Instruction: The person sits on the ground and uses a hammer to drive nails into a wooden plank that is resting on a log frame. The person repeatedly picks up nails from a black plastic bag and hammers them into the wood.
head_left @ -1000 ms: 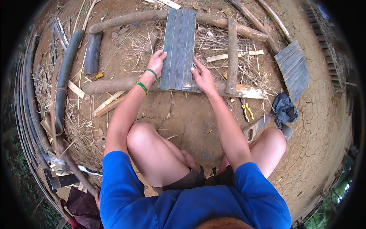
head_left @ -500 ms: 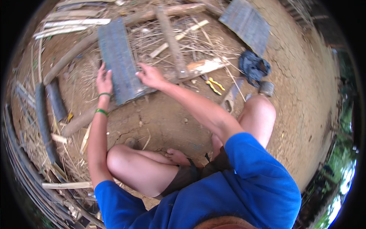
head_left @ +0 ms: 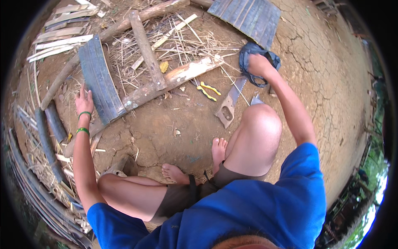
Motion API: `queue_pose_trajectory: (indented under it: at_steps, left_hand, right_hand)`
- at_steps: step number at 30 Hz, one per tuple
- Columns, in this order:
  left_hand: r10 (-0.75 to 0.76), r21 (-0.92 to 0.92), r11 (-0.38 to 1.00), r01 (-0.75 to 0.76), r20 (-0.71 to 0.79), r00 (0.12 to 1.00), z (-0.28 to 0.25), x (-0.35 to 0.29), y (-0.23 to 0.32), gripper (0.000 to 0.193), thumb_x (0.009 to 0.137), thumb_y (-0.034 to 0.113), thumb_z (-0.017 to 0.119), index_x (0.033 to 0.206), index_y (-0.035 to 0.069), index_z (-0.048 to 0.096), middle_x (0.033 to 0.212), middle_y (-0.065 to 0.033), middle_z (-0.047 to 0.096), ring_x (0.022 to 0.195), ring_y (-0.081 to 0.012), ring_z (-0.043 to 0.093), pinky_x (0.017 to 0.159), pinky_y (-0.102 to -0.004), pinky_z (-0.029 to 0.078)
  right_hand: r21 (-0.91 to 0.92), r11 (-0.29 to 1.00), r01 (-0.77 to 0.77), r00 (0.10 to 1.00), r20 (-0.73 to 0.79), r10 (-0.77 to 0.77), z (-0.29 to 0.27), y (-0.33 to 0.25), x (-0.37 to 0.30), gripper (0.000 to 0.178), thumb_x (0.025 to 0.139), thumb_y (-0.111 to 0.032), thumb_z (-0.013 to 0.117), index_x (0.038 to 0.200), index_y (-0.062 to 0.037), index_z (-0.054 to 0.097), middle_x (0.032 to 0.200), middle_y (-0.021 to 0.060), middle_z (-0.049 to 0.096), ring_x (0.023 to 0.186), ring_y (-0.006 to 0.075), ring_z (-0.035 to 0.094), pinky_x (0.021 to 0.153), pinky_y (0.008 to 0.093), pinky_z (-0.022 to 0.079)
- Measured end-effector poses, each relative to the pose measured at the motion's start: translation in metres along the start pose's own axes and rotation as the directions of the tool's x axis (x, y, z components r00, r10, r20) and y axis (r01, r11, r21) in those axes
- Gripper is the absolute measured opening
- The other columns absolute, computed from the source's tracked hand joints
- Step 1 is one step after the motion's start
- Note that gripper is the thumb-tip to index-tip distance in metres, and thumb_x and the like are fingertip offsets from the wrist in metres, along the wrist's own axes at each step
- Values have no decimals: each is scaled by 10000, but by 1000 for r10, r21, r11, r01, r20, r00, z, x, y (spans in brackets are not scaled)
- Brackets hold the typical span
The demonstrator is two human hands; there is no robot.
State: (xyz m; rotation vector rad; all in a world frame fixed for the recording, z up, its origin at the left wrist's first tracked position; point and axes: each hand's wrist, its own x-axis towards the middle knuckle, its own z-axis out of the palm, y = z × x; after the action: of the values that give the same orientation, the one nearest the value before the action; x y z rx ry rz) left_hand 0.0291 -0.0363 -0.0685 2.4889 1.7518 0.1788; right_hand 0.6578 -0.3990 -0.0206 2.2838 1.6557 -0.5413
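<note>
A panel (head_left: pixel 99 79) lies across the far pole (head_left: pixel 71 74) and the near pole (head_left: pixel 188 72) at the left, with the left hand (head_left: pixel 84 100) at its left edge; to its right, a crossbar (head_left: pixel 146 47) spans the same poles. On the near side of the near pole lie the pliers (head_left: pixel 207 90), then the saw (head_left: pixel 227 108) to their right. Farther right, the right hand (head_left: pixel 259 65) is in the bag (head_left: pixel 244 54), and a second panel (head_left: pixel 248 20) lies just beyond.

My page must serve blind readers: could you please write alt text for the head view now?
A seated person's right hand reaches into a dark plastic bag; the left hand is at the left edge of a dark slatted panel laid across a log frame. Yellow-handled pliers and a handsaw lie on the dirt.
</note>
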Motion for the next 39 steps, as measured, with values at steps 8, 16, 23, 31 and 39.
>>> queue_pose_trajectory:
  at_steps: [8, 16, 23, 31, 39]
  left_hand:
    - [638, -2, 758, -653, -211, 741, -62, -38, 204, 369, 911, 177, 683, 1263, 80, 627, 1189, -159, 645, 1113, -360, 610, 961, -464, 515]
    - [638, -257, 749, -611, 528, 561, 85, -226, 367, 547, 1003, 251, 555, 1509, 95, 419, 1543, -182, 420, 1446, -349, 395, 1173, -432, 413]
    - [405, -406, 875, -265, 313, 859, 128, -284, 383, 268, 917, 64, 528, 1175, 44, 596, 1321, -121, 542, 1295, -311, 503, 1090, -462, 463]
    - [358, -228, 925, -305, 248, 900, 105, -267, 369, 216, 925, 176, 639, 1119, 82, 637, 1112, -107, 593, 1094, -307, 565, 940, -436, 466]
    - [329, -364, 900, -240, 205, 922, 55, -255, 355, 350, 938, 203, 652, 1268, 97, 610, 1124, -121, 600, 1084, -324, 576, 952, -444, 476]
  right_hand:
    - [292, 956, 18, 877, -464, 125, 118, 97, 15, 197, 831, -46, 688, 1021, 5, 697, 1038, 212, 688, 989, 404, 664, 908, 470, 535]
    - [74, 996, -40, 932, -356, 64, 110, 88, 26, 377, 873, -56, 605, 1248, -86, 589, 1150, 240, 605, 1044, 412, 646, 875, 481, 558]
    - [131, 991, -21, 891, -448, 79, 139, 112, 24, 528, 888, -4, 521, 1401, -126, 547, 1307, 326, 529, 1218, 468, 554, 1041, 507, 463]
    - [461, 839, -288, 955, 79, 285, 118, 136, 42, 733, 900, -10, 440, 1596, -72, 218, 1301, 378, 531, 1181, 502, 555, 1020, 510, 435]
    - [792, 589, 161, 953, -280, 114, 5, 109, -22, 1212, 771, -222, 877, 1584, 73, 28, 1571, 257, 355, 1419, 296, 403, 1190, 353, 291]
